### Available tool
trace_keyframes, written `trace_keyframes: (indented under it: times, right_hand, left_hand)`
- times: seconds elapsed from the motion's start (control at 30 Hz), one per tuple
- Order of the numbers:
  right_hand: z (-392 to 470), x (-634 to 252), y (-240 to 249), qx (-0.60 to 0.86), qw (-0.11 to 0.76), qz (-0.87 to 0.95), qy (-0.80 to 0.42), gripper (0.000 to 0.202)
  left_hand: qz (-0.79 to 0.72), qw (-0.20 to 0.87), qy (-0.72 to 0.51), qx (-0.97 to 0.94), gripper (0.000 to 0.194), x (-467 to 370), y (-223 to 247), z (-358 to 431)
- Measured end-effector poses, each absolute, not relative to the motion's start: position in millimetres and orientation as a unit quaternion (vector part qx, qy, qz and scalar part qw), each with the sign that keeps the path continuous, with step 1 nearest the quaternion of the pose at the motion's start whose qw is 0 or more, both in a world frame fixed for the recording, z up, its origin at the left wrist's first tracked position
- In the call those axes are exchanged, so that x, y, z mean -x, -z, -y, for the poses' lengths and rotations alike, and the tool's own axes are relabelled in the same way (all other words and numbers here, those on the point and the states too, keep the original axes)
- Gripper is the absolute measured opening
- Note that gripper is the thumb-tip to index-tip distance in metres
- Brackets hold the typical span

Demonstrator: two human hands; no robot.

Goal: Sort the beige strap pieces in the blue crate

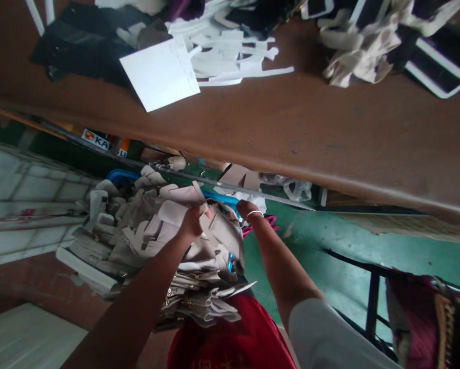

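A heap of beige leather-like bag pieces (172, 211), flaps and straps among them, fills the middle below the table edge. My left hand (195, 220) is closed on a beige bag piece at the heap's right side; its fingers are partly hidden. To the right, my right hand (245, 209), with a pale bangle at the wrist, is closed beside the rim of a blue tub (220, 198). What its fingers hold, if anything, is hidden. More beige pieces with metal fittings (191, 297) are stacked nearer my body, by my red clothing.
A brown-covered table (291, 128) crosses the view above, carrying a white sheet (160, 74), white strips and dark pieces. Under it is a cluttered shelf. A black metal frame (372, 302) with dark red cloth stands at right, a tiled wall (41, 179) at left.
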State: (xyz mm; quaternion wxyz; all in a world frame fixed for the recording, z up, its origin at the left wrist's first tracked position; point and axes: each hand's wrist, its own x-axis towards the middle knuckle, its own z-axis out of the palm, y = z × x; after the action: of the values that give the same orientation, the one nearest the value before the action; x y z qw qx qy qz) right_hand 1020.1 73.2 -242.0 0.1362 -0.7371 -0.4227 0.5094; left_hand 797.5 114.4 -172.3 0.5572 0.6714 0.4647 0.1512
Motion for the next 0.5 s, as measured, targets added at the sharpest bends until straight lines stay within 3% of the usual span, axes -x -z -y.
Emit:
trace_keyframes:
  times: [0.07,0.17,0.27,0.4,0.5]
  right_hand:
    - [-53.1,-1027.3,215.9,0.697,0.200,0.396,-0.564,0.062]
    - [-17.4,-1024.6,179.0,0.584,0.229,0.442,-0.642,0.075]
    - [8.6,-1003.6,162.2,0.649,0.162,0.516,-0.536,0.090]
    - [25.5,-999.4,165.5,0.770,0.090,0.483,-0.407,0.066]
    - [35.5,-1036.2,160.3,0.759,0.171,0.491,-0.391,0.055]
  left_hand:
    - [-0.484,0.522,-0.103,-0.694,0.006,-819.1,198.3,-114.7]
    - [-0.504,0.500,-0.099,-0.697,0.016,-844.5,220.3,-104.7]
    - [-0.511,0.489,-0.113,-0.698,0.014,-869.5,216.5,-90.8]
    - [-0.489,0.526,-0.105,-0.688,0.003,-894.3,199.6,-89.3]
    - [-0.497,0.529,-0.137,-0.674,0.017,-894.1,199.4,-105.9]
